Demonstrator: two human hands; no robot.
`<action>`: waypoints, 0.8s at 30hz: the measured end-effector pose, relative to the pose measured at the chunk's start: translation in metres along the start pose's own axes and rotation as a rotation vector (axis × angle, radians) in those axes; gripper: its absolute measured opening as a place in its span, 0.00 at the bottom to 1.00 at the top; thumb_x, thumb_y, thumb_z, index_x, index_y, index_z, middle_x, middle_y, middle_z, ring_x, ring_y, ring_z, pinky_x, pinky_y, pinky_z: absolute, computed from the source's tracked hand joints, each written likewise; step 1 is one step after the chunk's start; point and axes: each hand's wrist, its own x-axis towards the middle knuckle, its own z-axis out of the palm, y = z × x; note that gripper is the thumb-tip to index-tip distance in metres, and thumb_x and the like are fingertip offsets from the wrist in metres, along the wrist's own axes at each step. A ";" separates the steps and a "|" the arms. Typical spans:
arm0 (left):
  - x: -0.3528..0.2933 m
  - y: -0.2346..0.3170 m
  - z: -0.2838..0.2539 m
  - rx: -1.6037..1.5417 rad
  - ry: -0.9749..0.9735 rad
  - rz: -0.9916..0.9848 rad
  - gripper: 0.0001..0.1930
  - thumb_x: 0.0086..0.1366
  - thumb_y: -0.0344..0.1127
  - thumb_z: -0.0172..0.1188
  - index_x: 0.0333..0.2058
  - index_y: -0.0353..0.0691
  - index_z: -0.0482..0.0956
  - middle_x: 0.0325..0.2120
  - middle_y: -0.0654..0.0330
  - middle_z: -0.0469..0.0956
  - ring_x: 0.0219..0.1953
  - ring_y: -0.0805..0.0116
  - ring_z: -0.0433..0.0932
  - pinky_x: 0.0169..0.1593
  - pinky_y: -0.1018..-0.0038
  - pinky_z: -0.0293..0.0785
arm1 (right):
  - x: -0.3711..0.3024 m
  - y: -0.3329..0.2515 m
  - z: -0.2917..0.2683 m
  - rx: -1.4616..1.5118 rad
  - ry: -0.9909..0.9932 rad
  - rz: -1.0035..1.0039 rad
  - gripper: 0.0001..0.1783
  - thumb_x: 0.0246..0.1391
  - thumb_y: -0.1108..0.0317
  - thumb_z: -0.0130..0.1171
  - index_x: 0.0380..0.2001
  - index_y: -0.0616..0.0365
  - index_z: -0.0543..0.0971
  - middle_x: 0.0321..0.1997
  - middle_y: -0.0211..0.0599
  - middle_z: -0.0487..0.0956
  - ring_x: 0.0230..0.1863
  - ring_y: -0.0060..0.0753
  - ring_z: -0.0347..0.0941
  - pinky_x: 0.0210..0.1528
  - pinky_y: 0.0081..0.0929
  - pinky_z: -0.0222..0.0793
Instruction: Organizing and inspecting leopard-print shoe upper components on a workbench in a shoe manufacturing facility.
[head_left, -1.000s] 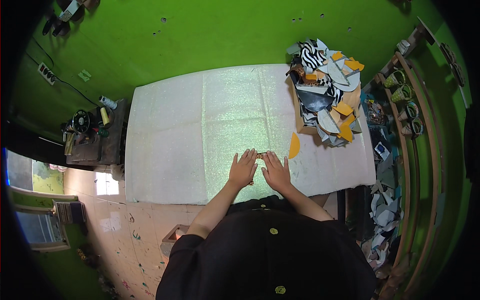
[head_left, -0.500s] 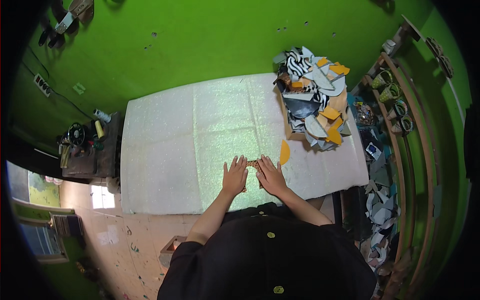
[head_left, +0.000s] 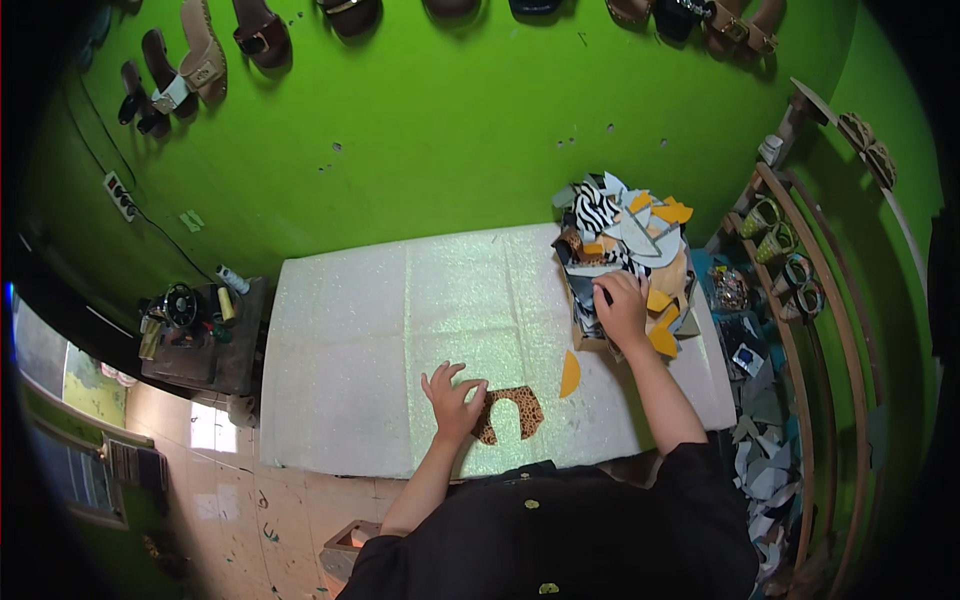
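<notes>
A leopard-print piece (head_left: 530, 408), cut like a horseshoe, lies flat on the pale shiny sheet, its gap facing me. My left hand (head_left: 455, 400) is at its left edge, fingers raised and spread, the thumb by the edge. My right hand (head_left: 622, 305) reaches into a box (head_left: 590, 342) heaped with scraps. Its fingers are bent down beside a dark grey scrap (head_left: 580, 290); what they grip, if anything, is hidden. A yellow half-round piece (head_left: 570, 374) lies between the leopard piece and the box.
The sheet (head_left: 340, 350) covers the table against a green wall. A dark side stand (head_left: 205, 360) with thread spools is at the left. Wooden shelving (head_left: 800, 400) with shoes and piled scraps (head_left: 765, 460) stands at the right. Sandals (head_left: 262, 40) hang above.
My right hand has left the leopard piece and moved to the scrap box. My left hand has shifted off its top to the left edge. The view has tilted up.
</notes>
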 end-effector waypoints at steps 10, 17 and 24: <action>0.014 0.020 -0.044 0.019 0.149 -0.091 0.18 0.49 0.36 0.66 0.39 0.44 0.74 0.44 0.56 0.68 0.55 0.54 0.63 0.62 0.48 0.42 | 0.059 0.026 0.082 -0.343 -0.333 0.137 0.23 0.42 0.60 0.61 0.45 0.51 0.76 0.52 0.32 0.72 0.59 0.40 0.60 0.64 0.63 0.38; 0.023 0.015 -0.053 -0.008 0.234 -0.084 0.16 0.50 0.29 0.60 0.40 0.38 0.72 0.43 0.51 0.70 0.51 0.51 0.64 0.57 0.59 0.56 | 0.074 0.033 0.072 -0.181 -0.311 0.152 0.14 0.48 0.61 0.57 0.39 0.47 0.81 0.52 0.29 0.74 0.59 0.36 0.61 0.64 0.64 0.35; 0.035 0.025 -0.041 -0.118 0.204 -0.059 0.16 0.51 0.28 0.59 0.41 0.38 0.72 0.43 0.51 0.70 0.50 0.52 0.65 0.55 0.60 0.58 | 0.100 0.054 0.038 -0.060 -0.225 0.213 0.15 0.49 0.64 0.54 0.43 0.44 0.79 0.46 0.31 0.77 0.45 0.37 0.73 0.63 0.65 0.32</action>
